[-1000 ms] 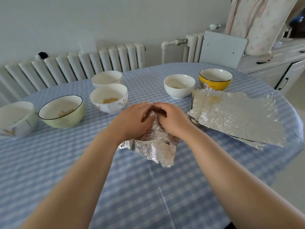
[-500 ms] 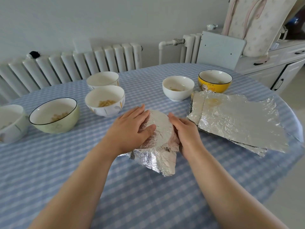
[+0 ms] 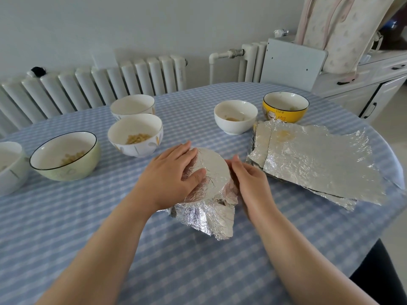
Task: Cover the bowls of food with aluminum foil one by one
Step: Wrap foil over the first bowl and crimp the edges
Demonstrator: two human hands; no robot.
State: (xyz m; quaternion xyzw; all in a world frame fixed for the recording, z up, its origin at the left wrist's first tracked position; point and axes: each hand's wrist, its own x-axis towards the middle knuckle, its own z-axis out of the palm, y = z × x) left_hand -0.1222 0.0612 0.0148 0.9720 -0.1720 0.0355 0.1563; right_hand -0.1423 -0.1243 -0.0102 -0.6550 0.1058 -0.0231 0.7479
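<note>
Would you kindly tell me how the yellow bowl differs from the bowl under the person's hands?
The yellow bowl stands uncovered at the far side of the table; the foil-wrapped bowl is near the person, its top sealed with foil. Nobody touches the yellow bowl, whereas the left hand and right hand press foil against the wrapped bowl's sides. Both rest on the checked tablecloth.

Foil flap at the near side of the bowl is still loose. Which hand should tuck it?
Probably right. The right hand sits at the foil-covered bowl's side, beside the loose foil flap, fingers free. The left hand presses the top, steadying it.
</note>
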